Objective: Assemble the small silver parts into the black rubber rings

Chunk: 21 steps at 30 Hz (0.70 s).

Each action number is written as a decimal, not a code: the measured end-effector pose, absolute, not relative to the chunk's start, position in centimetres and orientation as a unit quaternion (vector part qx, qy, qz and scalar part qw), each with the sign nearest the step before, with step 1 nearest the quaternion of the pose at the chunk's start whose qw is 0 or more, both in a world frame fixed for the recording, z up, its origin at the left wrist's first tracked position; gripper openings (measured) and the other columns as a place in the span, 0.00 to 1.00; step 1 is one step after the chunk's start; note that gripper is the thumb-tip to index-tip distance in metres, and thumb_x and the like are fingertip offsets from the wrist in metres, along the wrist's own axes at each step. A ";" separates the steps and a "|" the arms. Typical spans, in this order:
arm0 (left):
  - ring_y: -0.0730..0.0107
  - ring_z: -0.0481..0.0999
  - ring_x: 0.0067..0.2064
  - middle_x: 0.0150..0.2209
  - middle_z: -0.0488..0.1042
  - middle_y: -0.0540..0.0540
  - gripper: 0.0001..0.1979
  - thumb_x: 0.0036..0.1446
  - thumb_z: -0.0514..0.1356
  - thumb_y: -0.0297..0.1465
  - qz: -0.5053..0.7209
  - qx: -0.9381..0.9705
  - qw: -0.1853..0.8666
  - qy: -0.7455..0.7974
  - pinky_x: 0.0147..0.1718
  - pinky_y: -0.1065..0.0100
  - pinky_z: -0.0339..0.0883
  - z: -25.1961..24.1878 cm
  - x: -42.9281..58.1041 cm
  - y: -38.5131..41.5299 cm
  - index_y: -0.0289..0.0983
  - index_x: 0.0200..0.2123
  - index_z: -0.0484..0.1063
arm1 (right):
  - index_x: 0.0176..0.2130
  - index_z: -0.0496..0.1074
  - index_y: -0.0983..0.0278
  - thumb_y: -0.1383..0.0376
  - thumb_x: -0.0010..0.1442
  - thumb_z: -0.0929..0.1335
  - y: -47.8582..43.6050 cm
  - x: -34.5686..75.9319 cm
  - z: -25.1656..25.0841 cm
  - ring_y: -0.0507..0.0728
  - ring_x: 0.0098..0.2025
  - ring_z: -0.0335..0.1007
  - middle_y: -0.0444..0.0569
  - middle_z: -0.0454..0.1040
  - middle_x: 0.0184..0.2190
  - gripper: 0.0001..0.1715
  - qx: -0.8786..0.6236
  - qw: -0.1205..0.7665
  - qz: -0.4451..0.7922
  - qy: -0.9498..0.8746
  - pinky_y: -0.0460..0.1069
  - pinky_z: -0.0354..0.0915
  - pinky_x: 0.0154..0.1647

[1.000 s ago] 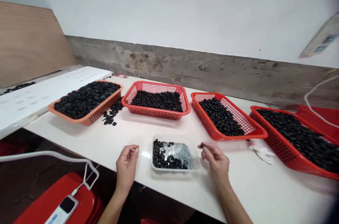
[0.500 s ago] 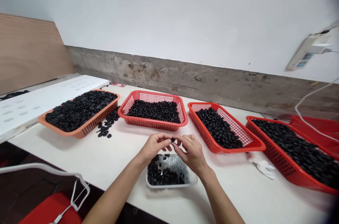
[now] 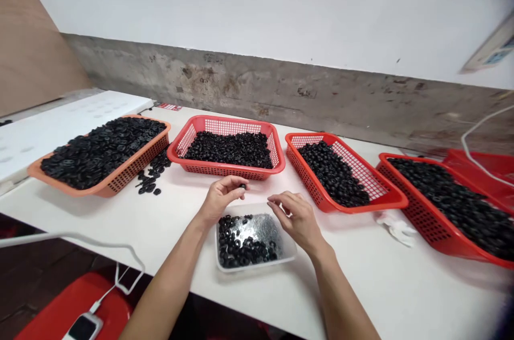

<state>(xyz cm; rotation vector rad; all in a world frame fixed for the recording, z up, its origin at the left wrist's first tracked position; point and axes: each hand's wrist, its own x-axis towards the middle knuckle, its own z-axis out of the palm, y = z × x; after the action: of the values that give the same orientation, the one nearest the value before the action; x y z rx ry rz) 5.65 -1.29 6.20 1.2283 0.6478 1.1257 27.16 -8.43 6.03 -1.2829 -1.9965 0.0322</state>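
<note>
My left hand point(image 3: 223, 197) hovers above the back left corner of a clear plastic tray point(image 3: 257, 267), pinching a small black rubber ring point(image 3: 243, 186) between finger and thumb. My right hand point(image 3: 295, 219) hangs over the tray's right side, its fingers apart and holding nothing I can see. Inside the tray, black rubber rings point(image 3: 236, 243) lie heaped on the left, beside a patch of small silver metal parts point(image 3: 265, 230). Neither hand touches the tray's contents.
Beyond the tray stand an orange basket point(image 3: 108, 182) and red baskets point(image 3: 225, 168) point(image 3: 345, 206) point(image 3: 441, 238), all full of black rings. Loose rings point(image 3: 150, 179) lie on the white table point(image 3: 361, 259), near white gloves point(image 3: 395, 227). A white cable point(image 3: 68, 235) hangs over the front edge.
My hands have parted from their position together above the tray. The left now holds the black ring at the tray's back left, and the right has moved rightward.
</note>
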 end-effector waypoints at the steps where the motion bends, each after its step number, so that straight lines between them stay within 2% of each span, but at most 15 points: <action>1: 0.72 0.73 0.31 0.34 0.79 0.46 0.13 0.48 0.70 0.33 0.490 0.533 0.628 0.285 0.35 0.69 0.68 6.2 5.6 -1.4 0.35 0.38 0.79 | 0.40 0.74 0.63 0.66 0.69 0.65 -8.5 27.0 6.0 0.53 0.32 0.70 0.47 0.77 0.32 0.07 -0.498 0.353 0.015 -0.792 0.49 0.57 0.38; 9: 0.73 0.71 0.30 0.28 0.75 0.49 0.14 0.41 0.74 0.32 0.487 0.517 0.641 0.291 0.31 0.73 0.67 6.2 5.6 -1.5 0.35 0.33 0.80 | 0.38 0.75 0.63 0.73 0.65 0.65 -9.0 24.7 5.9 0.53 0.27 0.69 0.47 0.76 0.32 0.09 -0.522 0.097 0.005 -0.848 0.49 0.53 0.32; 13: 0.73 0.71 0.32 0.30 0.75 0.49 0.12 0.40 0.74 0.30 0.501 0.522 0.634 0.274 0.33 0.73 0.67 6.1 5.6 -1.5 0.36 0.31 0.80 | 0.33 0.73 0.65 0.78 0.61 0.64 -9.4 23.7 6.1 0.54 0.26 0.69 0.49 0.76 0.28 0.12 -0.541 0.007 -0.010 -0.841 0.51 0.52 0.33; 18: 0.72 0.71 0.33 0.31 0.75 0.48 0.11 0.42 0.73 0.29 0.482 0.536 0.641 0.265 0.35 0.72 0.68 6.1 5.7 -1.7 0.36 0.32 0.80 | 0.27 0.68 0.64 0.80 0.59 0.63 -10.1 23.1 6.6 0.53 0.23 0.66 0.48 0.74 0.26 0.15 -0.540 -0.003 0.023 -0.842 0.51 0.51 0.32; 21: 0.72 0.72 0.33 0.32 0.75 0.48 0.11 0.45 0.72 0.30 0.467 0.536 0.656 0.255 0.35 0.72 0.70 6.0 5.8 -1.8 0.35 0.34 0.80 | 0.30 0.69 0.64 0.78 0.61 0.64 -10.4 23.0 6.9 0.53 0.24 0.67 0.48 0.75 0.29 0.13 -0.540 0.008 0.043 -0.841 0.50 0.53 0.32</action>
<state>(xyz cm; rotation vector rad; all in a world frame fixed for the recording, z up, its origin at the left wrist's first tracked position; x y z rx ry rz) 5.77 -1.82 5.98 1.2146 0.5776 1.0588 23.01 -10.40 6.89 -1.6870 -2.6273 0.1352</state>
